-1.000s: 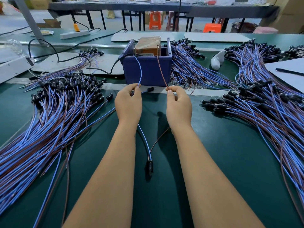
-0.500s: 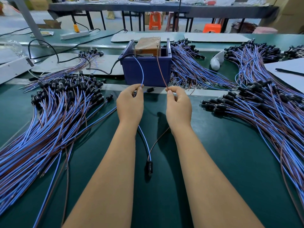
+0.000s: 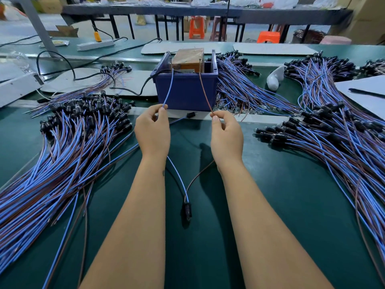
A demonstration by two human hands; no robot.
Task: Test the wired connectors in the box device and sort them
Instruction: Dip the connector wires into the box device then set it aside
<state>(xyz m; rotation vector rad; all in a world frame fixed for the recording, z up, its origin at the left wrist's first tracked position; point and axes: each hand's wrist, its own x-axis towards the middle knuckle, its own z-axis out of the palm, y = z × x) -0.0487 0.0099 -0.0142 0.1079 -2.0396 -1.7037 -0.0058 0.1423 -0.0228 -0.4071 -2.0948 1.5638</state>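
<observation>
Little has shifted since a second ago: the left hand [image 3: 152, 132] has lifted its pinch slightly higher on the blue wire [image 3: 168, 88], while the right hand [image 3: 226, 133] sits where it was, as does the black connector [image 3: 186, 208].

Both hands pinch between thumb and forefinger, the other fingers curled: the left grips the blue wire, the right the brown wire [image 3: 205, 91]. Each wire rises from its pinch over the front rim and into the blue box device [image 3: 187, 90], which holds a tan block [image 3: 188, 57] and stands at the far side of the green mat [image 3: 281, 195]. Below the hands the two wires pass under the wrists and meet at the black connector, which lies on the mat between the forearms.

A large pile of blue and brown wired connectors [image 3: 68, 147] fans over the left of the mat; another pile [image 3: 337, 142] covers the right, and a third [image 3: 245, 86] lies just right of the box. Bare mat runs between the two big piles, from the box toward the near edge. One loose connector [image 3: 190, 115] lies just before the box, between the hands. A black cable [image 3: 133, 91] runs into the box's left side.
</observation>
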